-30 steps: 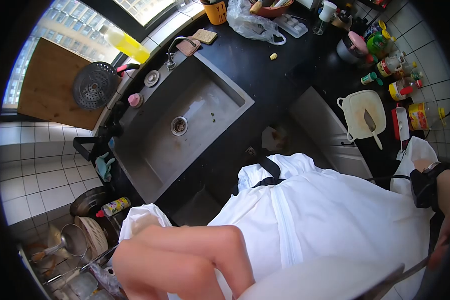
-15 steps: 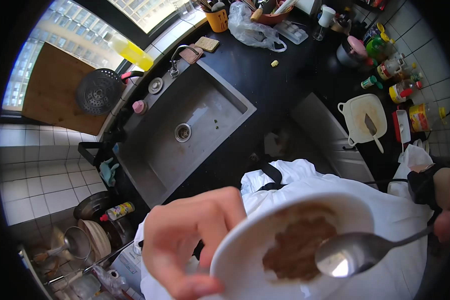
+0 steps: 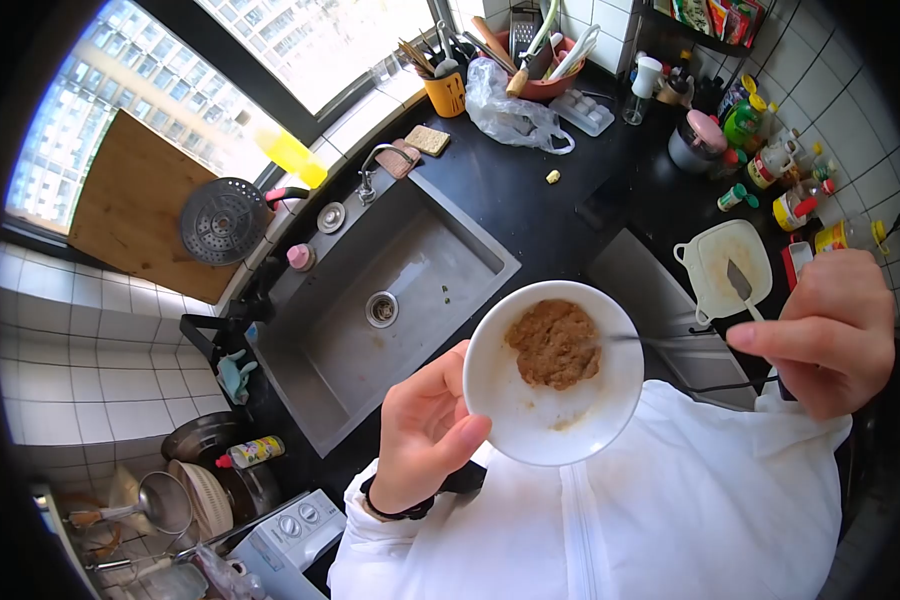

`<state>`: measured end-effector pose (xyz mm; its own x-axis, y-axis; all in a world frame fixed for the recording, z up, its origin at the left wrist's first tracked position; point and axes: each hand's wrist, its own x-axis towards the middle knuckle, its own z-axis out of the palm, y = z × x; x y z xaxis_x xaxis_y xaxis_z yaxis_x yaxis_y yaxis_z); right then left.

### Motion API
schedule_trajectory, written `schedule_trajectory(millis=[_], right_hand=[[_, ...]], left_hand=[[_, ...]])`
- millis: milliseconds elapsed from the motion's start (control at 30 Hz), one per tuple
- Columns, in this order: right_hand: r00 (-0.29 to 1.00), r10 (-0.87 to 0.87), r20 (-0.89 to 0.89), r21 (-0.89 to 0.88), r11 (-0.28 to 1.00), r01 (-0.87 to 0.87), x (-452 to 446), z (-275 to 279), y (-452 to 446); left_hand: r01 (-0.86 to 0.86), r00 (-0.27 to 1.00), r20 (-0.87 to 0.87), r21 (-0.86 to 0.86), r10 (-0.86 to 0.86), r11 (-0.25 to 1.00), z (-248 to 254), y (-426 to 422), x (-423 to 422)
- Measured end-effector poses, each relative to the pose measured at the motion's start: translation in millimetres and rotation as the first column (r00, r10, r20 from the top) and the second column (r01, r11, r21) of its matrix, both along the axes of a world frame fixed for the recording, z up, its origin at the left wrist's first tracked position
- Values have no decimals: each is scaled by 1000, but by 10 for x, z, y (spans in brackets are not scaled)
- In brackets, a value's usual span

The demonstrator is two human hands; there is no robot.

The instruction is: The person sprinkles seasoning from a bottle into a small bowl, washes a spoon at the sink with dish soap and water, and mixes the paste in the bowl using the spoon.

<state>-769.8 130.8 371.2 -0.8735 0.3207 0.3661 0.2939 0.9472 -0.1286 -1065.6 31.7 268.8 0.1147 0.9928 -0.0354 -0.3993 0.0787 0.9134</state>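
Observation:
My left hand grips the left rim of a white bowl, thumb at the near edge. The bowl is held in front of my white jacket, its inside facing me. A lump of brown, mince-like paste sits in its upper part, with smears on the wall below. My right hand is closed around a spoon, reaching in from the right. Only the thin handle shows clearly; the spoon's head appears to be in or behind the paste's right edge.
Left of the bowl lies a grey sink with a faucet. A cutting board with a small knife is near my right hand. Bottles line the right wall. A plastic bag sits at the back.
The bowl has moved up and away from me and turned more face-on. The spoon's head, visible before at the bowl's right, now reaches the paste. My right hand has come further into view.

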Motion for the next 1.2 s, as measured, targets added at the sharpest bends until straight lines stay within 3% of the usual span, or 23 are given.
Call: schedule_trajectory(millis=[133, 533, 667, 800, 1200], right_hand=[[990, -122, -72, 43, 991, 126, -106, -81, -78], [989, 44, -143, 28, 999, -40, -239, -264, -50], [983, 17, -183, 80, 997, -3, -102, -139, -34], [991, -115, -73, 20, 993, 117, 1, -48, -160], [979, -150, -139, -30, 989, 148, -189, -241, -173]], left_hand=[[6, 1000, 5, 30, -6, 1000, -52, 6, 53], [13, 1000, -22, 30, -12, 999, -76, -8, 121], [-8, 998, -56, 64, 11, 998, -88, -25, 114], [-37, 996, -81, 61, 42, 997, -50, -32, 147], [49, 991, -132, 115, -34, 992, -72, -32, 162]])
